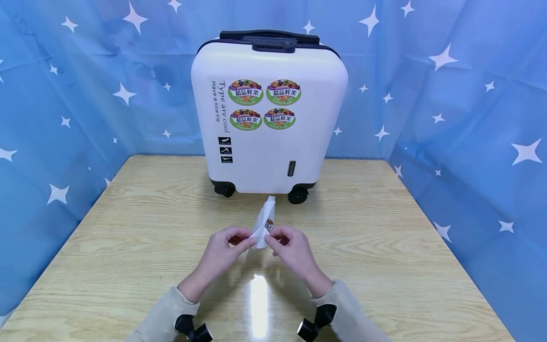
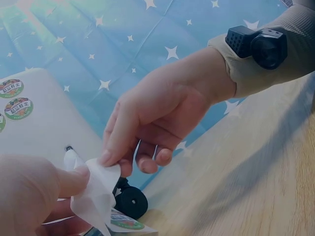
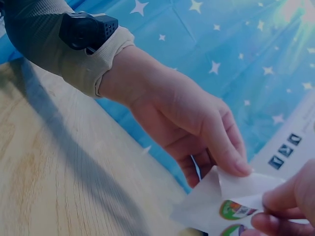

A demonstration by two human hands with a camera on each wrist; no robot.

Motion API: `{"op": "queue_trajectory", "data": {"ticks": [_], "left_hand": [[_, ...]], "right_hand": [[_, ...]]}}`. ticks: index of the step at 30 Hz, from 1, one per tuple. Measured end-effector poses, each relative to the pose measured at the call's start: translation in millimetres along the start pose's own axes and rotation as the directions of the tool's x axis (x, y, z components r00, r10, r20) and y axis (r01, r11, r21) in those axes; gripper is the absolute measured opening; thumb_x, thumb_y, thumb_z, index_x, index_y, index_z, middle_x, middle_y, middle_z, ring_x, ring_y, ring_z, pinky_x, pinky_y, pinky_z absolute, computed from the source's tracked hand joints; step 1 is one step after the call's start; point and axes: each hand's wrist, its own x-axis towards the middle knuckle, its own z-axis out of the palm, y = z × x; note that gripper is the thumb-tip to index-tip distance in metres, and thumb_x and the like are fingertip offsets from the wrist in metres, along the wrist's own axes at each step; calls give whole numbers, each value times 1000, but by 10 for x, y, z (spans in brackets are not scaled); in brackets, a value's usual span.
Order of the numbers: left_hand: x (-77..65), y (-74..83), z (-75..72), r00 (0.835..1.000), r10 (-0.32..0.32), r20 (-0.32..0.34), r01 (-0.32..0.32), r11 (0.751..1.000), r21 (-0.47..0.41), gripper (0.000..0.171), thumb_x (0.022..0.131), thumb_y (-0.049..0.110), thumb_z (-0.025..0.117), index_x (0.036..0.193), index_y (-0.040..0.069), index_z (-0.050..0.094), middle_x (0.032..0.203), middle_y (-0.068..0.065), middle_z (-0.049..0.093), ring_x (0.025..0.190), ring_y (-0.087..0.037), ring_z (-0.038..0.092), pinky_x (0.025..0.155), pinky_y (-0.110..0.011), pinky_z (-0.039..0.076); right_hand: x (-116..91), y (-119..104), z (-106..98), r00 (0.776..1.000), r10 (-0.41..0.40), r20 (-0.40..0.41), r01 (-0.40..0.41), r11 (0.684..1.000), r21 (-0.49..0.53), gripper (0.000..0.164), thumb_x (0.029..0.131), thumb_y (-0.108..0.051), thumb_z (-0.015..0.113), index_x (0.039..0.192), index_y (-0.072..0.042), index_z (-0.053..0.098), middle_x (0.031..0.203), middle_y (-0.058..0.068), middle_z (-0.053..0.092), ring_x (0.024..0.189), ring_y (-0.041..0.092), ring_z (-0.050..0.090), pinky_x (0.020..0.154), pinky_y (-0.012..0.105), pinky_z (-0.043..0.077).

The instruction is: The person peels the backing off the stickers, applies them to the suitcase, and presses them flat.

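Both hands hold a folded white sticker sheet above the table, in front of the suitcase. My left hand pinches one side of it between thumb and fingers. Opposite, my right hand pinches the other side. A fruit sticker shows on the sheet; the right wrist view shows fruit labels on its printed face. Behind stands an upright white suitcase with oval "Fresh fruit" stickers in two rows on its front. Whether a sticker is coming off the sheet is hidden by the fold.
The suitcase rests on black wheels toward the back of a light wooden table. A blue curtain with white stars encloses the back and sides. Black wrist cameras sit at both sleeves.
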Motion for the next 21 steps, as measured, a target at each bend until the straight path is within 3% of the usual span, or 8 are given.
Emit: {"op": "queue_trajectory", "data": {"ticks": [4, 8, 15, 21], "left_hand": [[-2, -10, -31, 1000, 2, -5, -1, 1000, 17, 13, 80, 17, 74, 92, 14, 71, 83, 6, 67, 73, -12, 59, 62, -26, 49], [-9, -39, -63, 1000, -10, -19, 11, 999, 40, 12, 80, 17, 74, 91, 16, 70, 82, 7, 66, 73, -11, 59, 65, -28, 49], [-7, -65, -111, 999, -8, -45, 10, 998, 54, 13, 78, 16, 75, 90, 13, 71, 81, 6, 67, 73, -12, 59, 64, -26, 49], [-10, -81, -150, 998, -20, -52, 23, 997, 68, 14, 78, 17, 76, 90, 13, 71, 80, 5, 66, 73, -12, 58, 65, -26, 49]], "right_hand": [[-64, -182, -46, 1000, -1, -13, 1, 1000, -12, 5, 84, 0, 65, 86, 5, 65, 77, 13, 63, 63, 33, 57, 53, 24, 48], [-75, -187, -65, 1000, 10, -26, -10, 1000, -22, 6, 84, 0, 65, 84, 5, 64, 76, 12, 62, 62, 30, 57, 52, 24, 48], [3, 132, -77, 997, 39, -72, -39, 999, 2, 6, 83, -6, 69, 83, -1, 67, 74, 6, 62, 61, 32, 58, 50, 23, 46], [18, 218, -134, 994, 20, -106, -18, 1000, 23, 5, 81, -6, 71, 80, -2, 67, 71, 5, 61, 55, 27, 57, 49, 24, 46]]}}
